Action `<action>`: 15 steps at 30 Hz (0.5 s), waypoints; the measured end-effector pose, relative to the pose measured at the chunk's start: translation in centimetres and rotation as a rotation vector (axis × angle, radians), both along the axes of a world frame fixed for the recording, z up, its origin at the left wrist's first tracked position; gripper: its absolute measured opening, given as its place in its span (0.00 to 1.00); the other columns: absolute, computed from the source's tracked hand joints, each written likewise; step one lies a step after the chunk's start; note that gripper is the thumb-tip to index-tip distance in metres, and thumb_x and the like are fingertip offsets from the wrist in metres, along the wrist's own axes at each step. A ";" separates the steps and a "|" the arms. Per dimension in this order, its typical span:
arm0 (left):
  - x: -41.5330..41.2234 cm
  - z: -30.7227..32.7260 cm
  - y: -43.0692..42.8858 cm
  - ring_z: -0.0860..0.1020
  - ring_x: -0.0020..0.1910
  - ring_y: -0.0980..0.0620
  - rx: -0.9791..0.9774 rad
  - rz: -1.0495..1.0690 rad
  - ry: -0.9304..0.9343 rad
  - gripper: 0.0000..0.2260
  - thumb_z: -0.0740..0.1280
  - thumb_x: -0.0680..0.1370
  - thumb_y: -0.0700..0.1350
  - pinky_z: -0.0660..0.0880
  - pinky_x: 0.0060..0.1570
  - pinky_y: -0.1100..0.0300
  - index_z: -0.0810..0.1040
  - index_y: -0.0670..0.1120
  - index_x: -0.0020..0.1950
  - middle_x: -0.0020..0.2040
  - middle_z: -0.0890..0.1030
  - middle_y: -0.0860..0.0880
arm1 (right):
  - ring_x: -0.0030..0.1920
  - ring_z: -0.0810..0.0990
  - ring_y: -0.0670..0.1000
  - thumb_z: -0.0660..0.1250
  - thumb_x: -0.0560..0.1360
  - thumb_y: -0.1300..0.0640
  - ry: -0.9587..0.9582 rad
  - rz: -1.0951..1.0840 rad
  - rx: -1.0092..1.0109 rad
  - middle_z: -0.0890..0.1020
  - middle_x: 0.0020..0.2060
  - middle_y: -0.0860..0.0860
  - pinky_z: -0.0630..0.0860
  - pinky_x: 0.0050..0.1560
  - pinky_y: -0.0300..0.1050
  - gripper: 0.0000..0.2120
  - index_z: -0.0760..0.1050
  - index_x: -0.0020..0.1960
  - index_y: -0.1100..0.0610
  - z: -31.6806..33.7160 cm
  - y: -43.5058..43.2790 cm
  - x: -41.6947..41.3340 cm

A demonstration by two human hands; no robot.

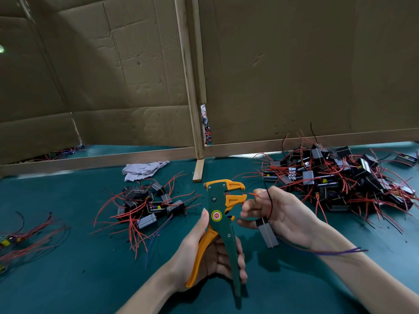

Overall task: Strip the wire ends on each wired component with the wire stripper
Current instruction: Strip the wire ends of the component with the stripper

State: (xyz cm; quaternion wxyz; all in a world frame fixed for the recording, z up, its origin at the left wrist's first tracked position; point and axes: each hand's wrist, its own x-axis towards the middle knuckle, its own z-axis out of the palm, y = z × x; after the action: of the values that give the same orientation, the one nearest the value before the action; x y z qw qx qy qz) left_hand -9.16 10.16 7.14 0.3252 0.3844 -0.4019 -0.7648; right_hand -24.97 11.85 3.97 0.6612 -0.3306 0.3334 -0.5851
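Note:
My left hand [210,252] grips the green and orange wire stripper [221,218] upright by its handles, jaws apart and facing right. My right hand [281,214] holds a wired component [267,233], a grey and black block hanging below the fingers. Its red wire end [254,194] is pinched between my fingertips and points at the jaws, a short gap away. A black wire loops over the hand and purple wires [340,251] trail across my right wrist.
A small pile of components with red wires [147,207] lies left of the stripper; a large pile [340,177] fills the right. Loose wired parts [22,239] sit at far left. A crumpled cloth [142,169], a wooden post [192,109] and cardboard walls [294,64] stand behind on the teal mat [68,279].

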 end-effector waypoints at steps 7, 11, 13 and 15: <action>2.2 -4.0 -2.4 0.73 0.16 0.50 -0.149 -0.143 0.055 0.28 0.45 0.83 0.51 0.69 0.18 0.63 0.74 0.39 0.32 0.20 0.74 0.41 | 0.35 0.81 0.57 0.57 0.73 0.56 -0.007 -0.009 -0.011 0.80 0.33 0.60 0.82 0.44 0.55 0.13 0.72 0.32 0.57 -0.1 0.1 0.3; 3.9 -6.4 -1.8 0.75 0.25 0.45 -0.205 -0.379 -0.039 0.39 0.42 0.73 0.72 0.73 0.31 0.57 0.74 0.40 0.33 0.28 0.74 0.41 | 0.31 0.76 0.55 0.58 0.71 0.55 0.002 0.019 -0.021 0.75 0.30 0.57 0.81 0.44 0.54 0.07 0.67 0.37 0.57 -0.1 0.2 0.5; 4.0 -7.4 -1.6 0.72 0.22 0.46 -0.232 -0.351 -0.043 0.40 0.46 0.69 0.77 0.71 0.27 0.60 0.73 0.42 0.30 0.25 0.72 0.42 | 0.29 0.72 0.52 0.58 0.71 0.56 0.020 0.026 -0.016 0.70 0.28 0.54 0.80 0.43 0.52 0.06 0.65 0.38 0.56 0.0 0.3 0.6; 3.3 -7.7 -1.6 0.67 0.19 0.48 -0.238 -0.277 -0.024 0.38 0.48 0.65 0.78 0.66 0.22 0.63 0.71 0.43 0.28 0.23 0.68 0.44 | 0.28 0.69 0.51 0.57 0.74 0.55 0.071 0.042 -0.018 0.67 0.28 0.52 0.80 0.42 0.51 0.09 0.63 0.37 0.56 0.1 0.3 0.6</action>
State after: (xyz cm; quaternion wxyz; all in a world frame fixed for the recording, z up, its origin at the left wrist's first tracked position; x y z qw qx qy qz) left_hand -5.85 8.57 -0.53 0.2553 0.2932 -0.5427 -0.7445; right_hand -24.35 12.13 4.03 0.6581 -0.3643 0.3443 -0.5619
